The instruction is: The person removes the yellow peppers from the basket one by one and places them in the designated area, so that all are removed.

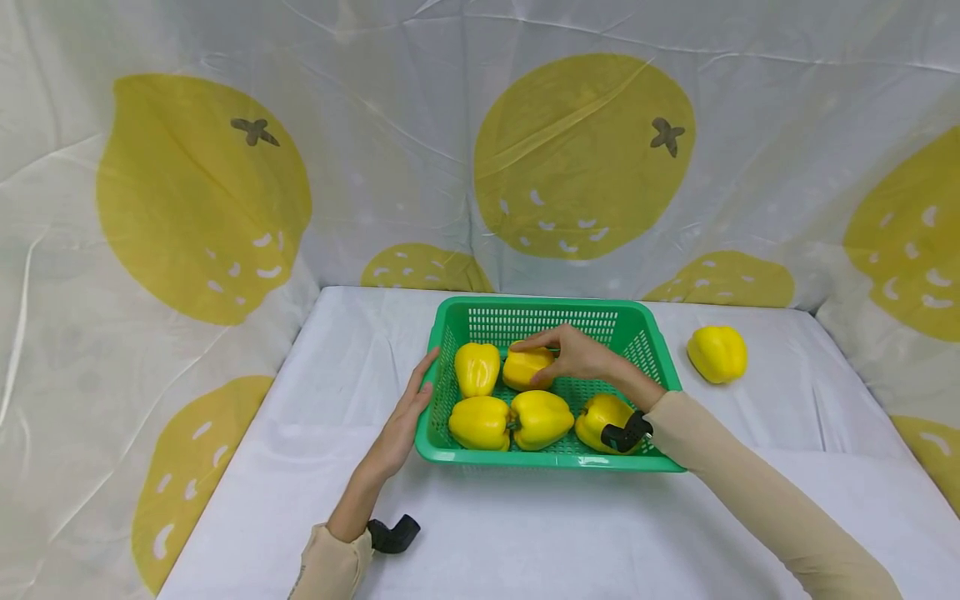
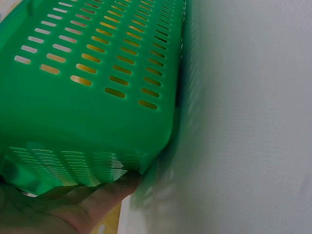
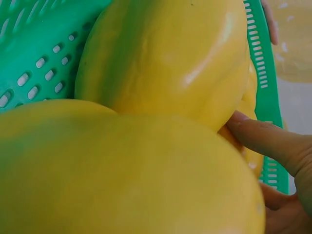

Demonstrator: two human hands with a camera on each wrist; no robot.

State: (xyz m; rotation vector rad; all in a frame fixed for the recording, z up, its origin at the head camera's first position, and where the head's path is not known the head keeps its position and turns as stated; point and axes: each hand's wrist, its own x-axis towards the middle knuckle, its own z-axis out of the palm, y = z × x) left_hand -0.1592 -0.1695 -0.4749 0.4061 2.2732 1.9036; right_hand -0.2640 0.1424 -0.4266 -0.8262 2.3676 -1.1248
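My right hand [image 1: 581, 354] reaches into a green plastic basket [image 1: 551, 457] and grips a yellow bell pepper [image 1: 523, 368], fingers over its far side and thumb at its near right. Another yellow pepper [image 1: 477, 369] lies just left of it. Along the basket's near side lie more yellow peppers, one at the left corner [image 1: 480, 423], one beside it [image 1: 542, 420] and one [image 1: 602, 422] partly under my right wrist. My left hand [image 1: 401, 425] rests against the basket's left side with extended fingers [image 2: 105, 197] along the slotted outer wall.
A single yellow pepper [image 1: 717, 354] sits on the white tablecloth [image 1: 540, 542] right of the basket. Fabric printed with large lemons [image 1: 585, 158] encloses the back and sides. A black wrist mount [image 1: 393, 534] shows at my left sleeve, another [image 1: 627, 433] at my right.
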